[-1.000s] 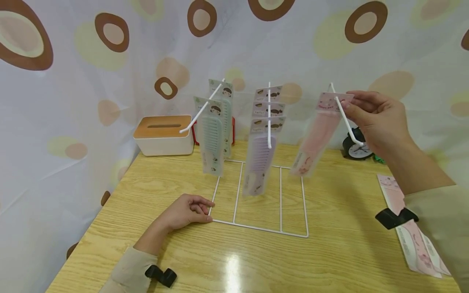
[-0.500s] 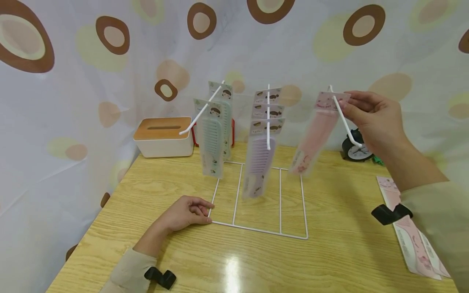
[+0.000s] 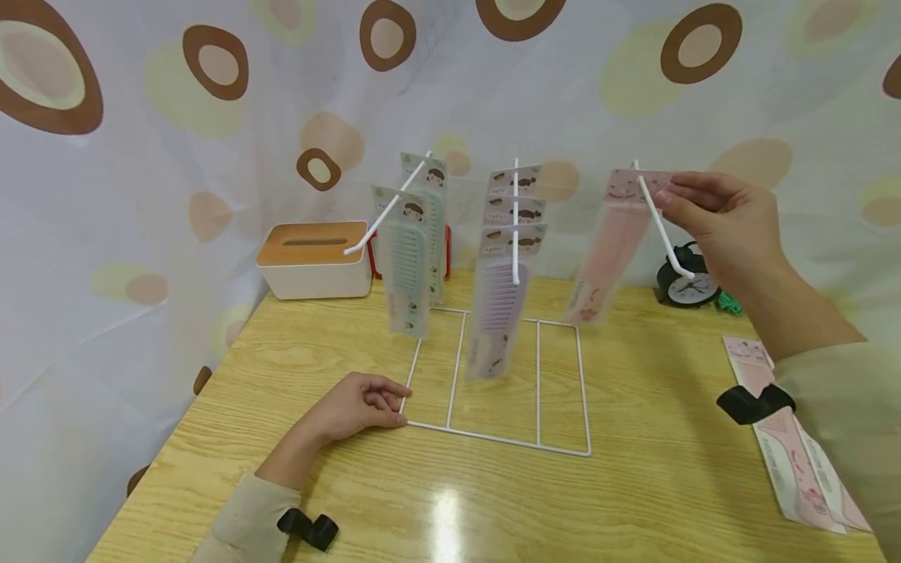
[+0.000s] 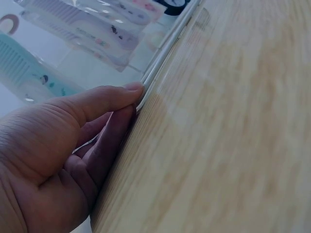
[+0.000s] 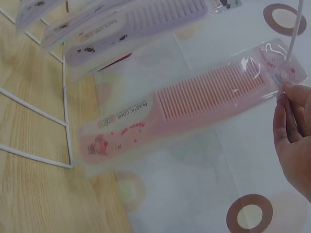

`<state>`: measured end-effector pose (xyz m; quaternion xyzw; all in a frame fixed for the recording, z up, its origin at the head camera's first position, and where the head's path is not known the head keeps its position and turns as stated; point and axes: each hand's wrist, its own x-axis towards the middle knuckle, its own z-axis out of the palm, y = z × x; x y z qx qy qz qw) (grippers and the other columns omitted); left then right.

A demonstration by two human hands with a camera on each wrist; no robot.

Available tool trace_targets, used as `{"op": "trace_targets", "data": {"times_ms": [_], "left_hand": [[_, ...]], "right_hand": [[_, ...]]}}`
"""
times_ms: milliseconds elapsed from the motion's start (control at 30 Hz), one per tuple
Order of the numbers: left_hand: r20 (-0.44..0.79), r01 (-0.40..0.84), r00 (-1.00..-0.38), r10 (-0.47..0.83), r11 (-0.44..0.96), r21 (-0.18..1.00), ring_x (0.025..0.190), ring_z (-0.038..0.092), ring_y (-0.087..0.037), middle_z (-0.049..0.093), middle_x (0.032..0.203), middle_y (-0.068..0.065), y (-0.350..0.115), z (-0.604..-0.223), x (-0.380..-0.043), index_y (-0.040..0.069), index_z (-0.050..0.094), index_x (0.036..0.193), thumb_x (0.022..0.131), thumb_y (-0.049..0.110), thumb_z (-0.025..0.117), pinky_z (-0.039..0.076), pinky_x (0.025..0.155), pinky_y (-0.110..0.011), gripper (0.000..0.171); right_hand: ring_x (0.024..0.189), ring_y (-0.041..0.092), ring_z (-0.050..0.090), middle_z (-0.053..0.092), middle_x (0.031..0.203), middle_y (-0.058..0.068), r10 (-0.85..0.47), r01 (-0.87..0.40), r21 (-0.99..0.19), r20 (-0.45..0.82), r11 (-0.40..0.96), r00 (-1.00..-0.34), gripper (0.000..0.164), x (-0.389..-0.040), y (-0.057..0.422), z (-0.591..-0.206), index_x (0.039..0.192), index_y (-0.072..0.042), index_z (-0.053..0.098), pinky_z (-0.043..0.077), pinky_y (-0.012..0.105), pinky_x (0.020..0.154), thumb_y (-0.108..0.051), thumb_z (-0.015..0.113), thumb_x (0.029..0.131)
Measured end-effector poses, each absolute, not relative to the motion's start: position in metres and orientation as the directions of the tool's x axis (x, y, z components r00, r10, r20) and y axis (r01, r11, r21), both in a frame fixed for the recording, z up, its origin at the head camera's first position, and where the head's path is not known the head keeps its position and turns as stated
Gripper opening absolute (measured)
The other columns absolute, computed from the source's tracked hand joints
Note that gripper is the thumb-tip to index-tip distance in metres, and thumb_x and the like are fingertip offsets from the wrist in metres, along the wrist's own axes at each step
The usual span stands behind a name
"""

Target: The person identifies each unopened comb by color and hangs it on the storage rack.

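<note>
A white wire rack [image 3: 493,440] stands on the wooden table with three prongs raised above its base. My left hand [image 3: 362,408] pinches the near left corner of that base between thumb and fingers, as the left wrist view confirms. On the right prong hangs a packaged pink comb [image 3: 611,242]. My right hand [image 3: 735,223] pinches the right edge of its header card, and the pack hangs slanted. Packaged purple combs [image 3: 501,297] hang on the middle prong, and two packaged green combs [image 3: 406,262] on the left one.
More pink comb packs [image 3: 791,469] lie at the table's right, partly under the right sleeve. A tissue box [image 3: 317,274] with a wooden lid stands at the back left. A black alarm clock [image 3: 690,288] and a small green item [image 3: 729,303] stand behind the right hand.
The pink comb pack has slid slightly backward along the right prong, with my right hand still pinching its card. My left hand has stayed at the rack's corner.
</note>
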<state>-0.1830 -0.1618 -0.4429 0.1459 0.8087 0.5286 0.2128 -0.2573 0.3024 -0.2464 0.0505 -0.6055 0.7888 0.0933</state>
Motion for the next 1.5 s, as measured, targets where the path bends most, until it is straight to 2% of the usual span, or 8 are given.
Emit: {"op": "trace_targets", "data": {"times_ms": [167, 467, 700, 867, 1067, 1300, 1400, 1500], "left_hand": [[-0.186, 0.013, -0.866, 0.465, 0.393, 0.919, 0.075, 0.064, -0.011, 0.068, 0.09, -0.007, -0.163, -0.44, -0.182, 0.0, 0.069, 0.121, 0.083, 0.015, 0.082, 0.052, 0.075, -0.023, 0.043], [-0.182, 0.017, -0.862, 0.474, 0.384, 0.923, 0.075, 0.064, -0.011, 0.068, 0.09, -0.007, -0.162, -0.44, -0.182, -0.001, 0.069, 0.121, 0.083, 0.015, 0.082, 0.052, 0.076, -0.023, 0.043], [-0.195, 0.002, -0.868, 0.457, 0.395, 0.919, 0.076, 0.065, -0.012, 0.068, 0.089, -0.004, -0.16, -0.442, -0.182, 0.003, 0.07, 0.12, 0.082, 0.017, 0.083, 0.052, 0.076, -0.024, 0.042], [-0.195, -0.003, -0.865, 0.462, 0.384, 0.923, 0.075, 0.065, -0.011, 0.068, 0.089, -0.004, -0.16, -0.442, -0.182, 0.002, 0.07, 0.12, 0.082, 0.015, 0.083, 0.053, 0.075, -0.024, 0.042], [-0.195, -0.004, -0.869, 0.455, 0.386, 0.922, 0.076, 0.065, -0.012, 0.068, 0.09, -0.005, -0.16, -0.441, -0.183, 0.002, 0.07, 0.12, 0.082, 0.016, 0.083, 0.052, 0.076, -0.024, 0.042], [-0.194, 0.001, -0.868, 0.458, 0.392, 0.92, 0.076, 0.065, -0.012, 0.068, 0.09, -0.005, -0.161, -0.441, -0.182, 0.002, 0.07, 0.121, 0.083, 0.016, 0.082, 0.052, 0.075, -0.024, 0.042], [-0.184, 0.015, -0.867, 0.463, 0.394, 0.919, 0.075, 0.065, -0.012, 0.068, 0.09, -0.007, -0.161, -0.44, -0.181, 0.0, 0.069, 0.121, 0.083, 0.015, 0.082, 0.052, 0.076, -0.023, 0.042], [-0.182, 0.017, -0.866, 0.465, 0.393, 0.919, 0.076, 0.065, -0.012, 0.068, 0.091, -0.008, -0.161, -0.44, -0.181, 0.0, 0.069, 0.121, 0.083, 0.015, 0.082, 0.052, 0.076, -0.023, 0.042]], "right_hand": [[0.092, 0.009, 0.073, 0.077, 0.099, 0.001, 0.005, -0.217, -0.961, 0.219, -0.17, -0.976, 0.032, -0.254, 0.319, -0.254, 0.116, -0.004, 0.071, 0.056, 0.018, 0.078, 0.003, 0.074, 0.085], [0.097, -0.006, 0.067, 0.074, 0.106, -0.019, -0.036, -0.178, -0.93, 0.176, 0.321, -0.984, 0.041, -0.244, 0.36, -0.28, 0.134, -0.015, 0.063, 0.051, 0.008, 0.078, -0.011, 0.07, 0.093], [0.096, -0.015, 0.062, 0.069, 0.11, -0.03, -0.04, -0.111, -0.836, 0.106, 0.538, -0.993, 0.045, -0.235, 0.397, -0.312, 0.142, -0.019, 0.055, 0.047, 0.005, 0.077, -0.019, 0.065, 0.098], [0.09, -0.014, 0.065, 0.067, 0.107, -0.036, -0.022, -0.1, -0.81, 0.107, 0.578, -0.994, 0.048, -0.23, 0.427, -0.341, 0.144, -0.019, 0.053, 0.048, 0.006, 0.073, -0.023, 0.066, 0.098], [0.093, -0.014, 0.065, 0.067, 0.108, -0.033, -0.054, -0.17, -0.82, 0.167, 0.546, -0.984, 0.043, -0.226, 0.461, -0.374, 0.139, -0.014, 0.057, 0.051, 0.009, 0.072, -0.009, 0.064, 0.098], [0.09, -0.016, 0.064, 0.066, 0.106, -0.034, -0.087, -0.196, -0.819, 0.178, 0.54, -0.98, 0.042, -0.221, 0.486, -0.404, 0.13, -0.026, 0.061, 0.051, 0.009, 0.07, -0.001, 0.063, 0.096], [0.09, -0.018, 0.061, 0.064, 0.105, -0.037, -0.102, -0.194, -0.779, 0.167, 0.596, -0.981, 0.04, -0.221, 0.491, -0.413, 0.131, -0.02, 0.062, 0.049, 0.006, 0.071, -0.003, 0.065, 0.096], [0.086, -0.019, 0.057, 0.059, 0.102, -0.042, -0.087, -0.165, -0.696, 0.146, 0.699, -0.985, 0.041, -0.221, 0.496, -0.419, 0.134, -0.008, 0.06, 0.047, 0.005, 0.069, -0.011, 0.069, 0.094]]}}
